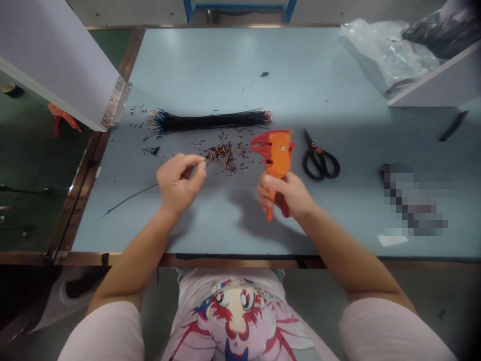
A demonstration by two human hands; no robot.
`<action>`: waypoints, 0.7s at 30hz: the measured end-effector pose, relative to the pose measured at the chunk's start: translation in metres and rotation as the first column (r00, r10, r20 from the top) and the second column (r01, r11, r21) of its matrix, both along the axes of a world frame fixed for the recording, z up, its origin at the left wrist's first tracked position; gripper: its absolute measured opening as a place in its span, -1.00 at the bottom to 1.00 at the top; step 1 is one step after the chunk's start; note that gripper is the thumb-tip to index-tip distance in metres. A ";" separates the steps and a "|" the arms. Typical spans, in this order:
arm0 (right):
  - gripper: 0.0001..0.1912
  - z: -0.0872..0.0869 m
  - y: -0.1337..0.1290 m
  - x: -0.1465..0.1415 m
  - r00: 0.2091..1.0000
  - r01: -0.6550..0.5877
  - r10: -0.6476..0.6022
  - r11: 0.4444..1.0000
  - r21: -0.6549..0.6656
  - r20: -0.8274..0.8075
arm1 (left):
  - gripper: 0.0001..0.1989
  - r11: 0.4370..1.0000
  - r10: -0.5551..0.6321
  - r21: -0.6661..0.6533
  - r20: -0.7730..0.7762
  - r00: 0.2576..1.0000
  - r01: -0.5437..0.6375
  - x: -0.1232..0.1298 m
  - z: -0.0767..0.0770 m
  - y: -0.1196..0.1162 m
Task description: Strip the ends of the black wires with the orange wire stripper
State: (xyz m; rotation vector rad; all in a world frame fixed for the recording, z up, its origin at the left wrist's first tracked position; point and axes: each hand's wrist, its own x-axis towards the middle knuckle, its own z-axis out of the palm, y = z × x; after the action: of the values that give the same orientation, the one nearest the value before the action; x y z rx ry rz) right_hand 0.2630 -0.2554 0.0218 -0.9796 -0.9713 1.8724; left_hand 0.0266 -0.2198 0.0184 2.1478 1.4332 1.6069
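Observation:
My left hand [179, 181] pinches a thin black wire [131, 197], whose blue-tipped end trails to the lower left over the table. The wire's other end reaches just past my fingertips. In my right hand [287, 193] is an orange and red wire stripper [278, 153], held upright by its handles, its head pointing away from me. A gap separates the tool from the wire. Beyond my hands lies a long bundle of black wires [216, 121], with blue and metal ends at left and copper ends at right. Small black and copper scraps [224, 154] are heaped between the hands.
Black-handled scissors [320, 159] lie right of the stripper. A pixelated object [411, 198] and a white paper piece [393, 239] are farther right. Clear plastic bags [391, 50] sit at the back right. White panels [56, 55] stand at both sides of the blue table [210, 60].

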 end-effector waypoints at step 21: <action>-0.70 -0.017 -0.004 -0.022 0.984 0.175 -0.175 0.985 -0.004 0.039 | -0.89 0.935 -0.267 0.100 -0.432 0.862 0.340 0.025 -0.016 -0.021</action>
State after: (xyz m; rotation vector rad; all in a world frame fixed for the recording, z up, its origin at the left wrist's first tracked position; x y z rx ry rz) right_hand 0.2413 -0.2595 0.0050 -1.0739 -0.8718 1.7177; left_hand 0.0515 -0.2404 0.0026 2.7764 0.9787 1.2530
